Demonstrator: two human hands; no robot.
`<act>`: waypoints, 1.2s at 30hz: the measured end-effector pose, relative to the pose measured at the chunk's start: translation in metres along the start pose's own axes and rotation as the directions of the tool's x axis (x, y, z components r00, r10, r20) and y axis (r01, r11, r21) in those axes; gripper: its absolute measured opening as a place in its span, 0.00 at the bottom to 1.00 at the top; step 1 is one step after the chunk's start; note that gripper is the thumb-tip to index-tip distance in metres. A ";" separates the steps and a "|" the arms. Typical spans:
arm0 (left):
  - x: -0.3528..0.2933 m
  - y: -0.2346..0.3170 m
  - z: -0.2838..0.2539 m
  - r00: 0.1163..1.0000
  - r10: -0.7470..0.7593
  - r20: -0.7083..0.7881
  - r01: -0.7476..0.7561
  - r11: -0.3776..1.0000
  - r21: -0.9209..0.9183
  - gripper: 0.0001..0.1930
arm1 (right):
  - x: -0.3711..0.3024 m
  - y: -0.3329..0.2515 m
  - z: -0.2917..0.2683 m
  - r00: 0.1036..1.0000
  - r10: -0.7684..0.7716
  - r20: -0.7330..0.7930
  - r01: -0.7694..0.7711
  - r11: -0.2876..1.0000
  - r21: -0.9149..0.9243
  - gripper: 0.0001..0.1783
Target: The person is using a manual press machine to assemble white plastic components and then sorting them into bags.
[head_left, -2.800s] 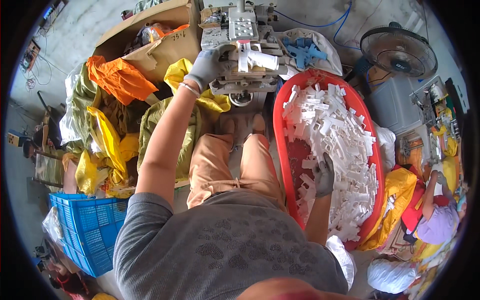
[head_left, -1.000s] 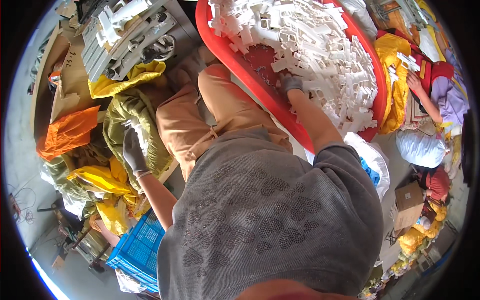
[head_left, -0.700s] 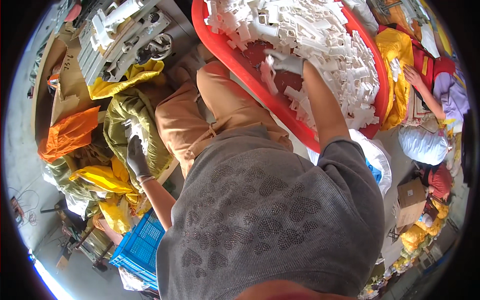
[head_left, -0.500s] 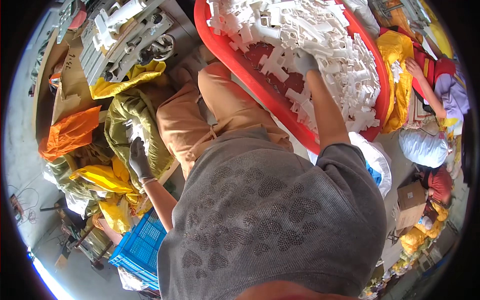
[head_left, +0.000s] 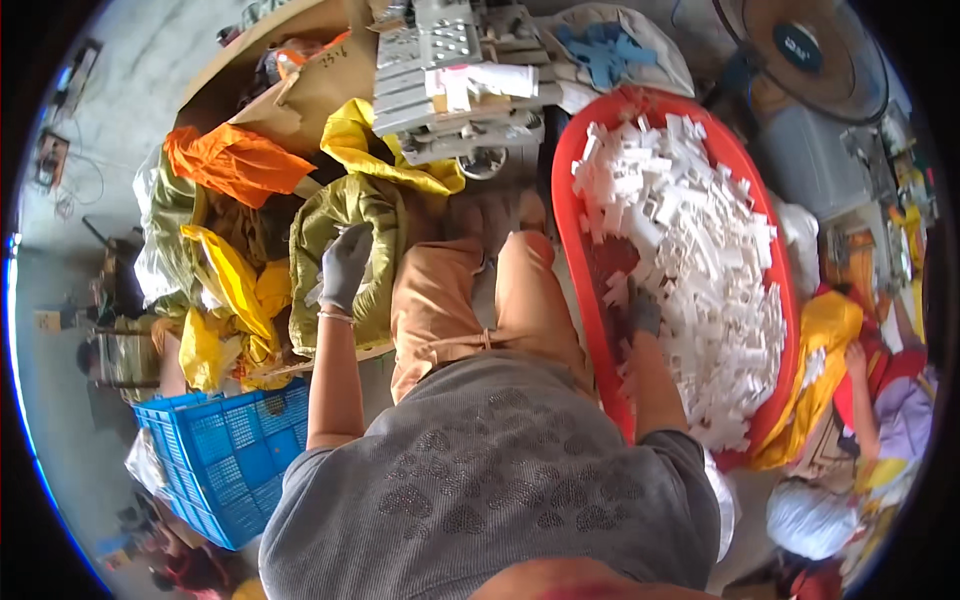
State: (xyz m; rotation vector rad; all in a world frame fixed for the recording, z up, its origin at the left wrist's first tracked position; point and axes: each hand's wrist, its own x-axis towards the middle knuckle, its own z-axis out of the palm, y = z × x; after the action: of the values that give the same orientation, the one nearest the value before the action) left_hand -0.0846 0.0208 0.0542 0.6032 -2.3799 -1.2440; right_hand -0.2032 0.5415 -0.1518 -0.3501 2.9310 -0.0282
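Note:
My left hand point(head_left: 345, 268), in a grey glove, is over the mouth of an olive-green sack point(head_left: 385, 215) to the left of my knees. Its fingers are stretched out, and pale pieces show beside it inside the sack. My right hand point(head_left: 643, 310), gloved as well, reaches down into a long red tub point(head_left: 572, 240) on my right. White plastic parts point(head_left: 715, 270), some shaped like toy pistols, are heaped there. The fingers of this hand are dark and partly hidden among the parts, so their grip does not show.
A metal machine point(head_left: 460, 120) with a white part on it stands ahead. On the left are an orange cloth bag point(head_left: 240, 165), yellow bags point(head_left: 235, 290) and a blue plastic crate point(head_left: 225, 450). A fan point(head_left: 800, 48) is at the far right; another person's arm point(head_left: 862, 400) works beyond the tub.
My view has turned right, so the tub and sack appear shifted. My right hand has drawn nearer to me along the tub's near side. My left hand stays at the sack, farther over its opening.

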 end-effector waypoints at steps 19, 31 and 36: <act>0.151 0.184 0.037 0.798 0.565 0.211 -0.600 0.779 0.182 0.18 | 0.019 -0.040 -0.147 0.941 0.130 -0.312 0.274 0.246 0.930 0.26; 0.092 0.097 -0.009 0.882 0.347 -0.320 -0.381 0.923 -0.050 0.13 | 0.129 -0.202 -0.363 0.491 -0.550 -0.675 0.870 0.342 0.354 0.26; 0.026 0.017 -0.052 0.912 0.062 -0.405 -0.065 0.998 0.009 0.14 | 0.145 -0.225 -0.378 0.461 -0.754 -0.468 0.866 0.497 0.053 0.27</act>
State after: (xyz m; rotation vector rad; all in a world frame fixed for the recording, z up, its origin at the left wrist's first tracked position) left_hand -0.0822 -0.0195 0.0997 0.6998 -2.0314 -0.9830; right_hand -0.3614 0.2871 0.2020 -1.8803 2.6673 -0.7337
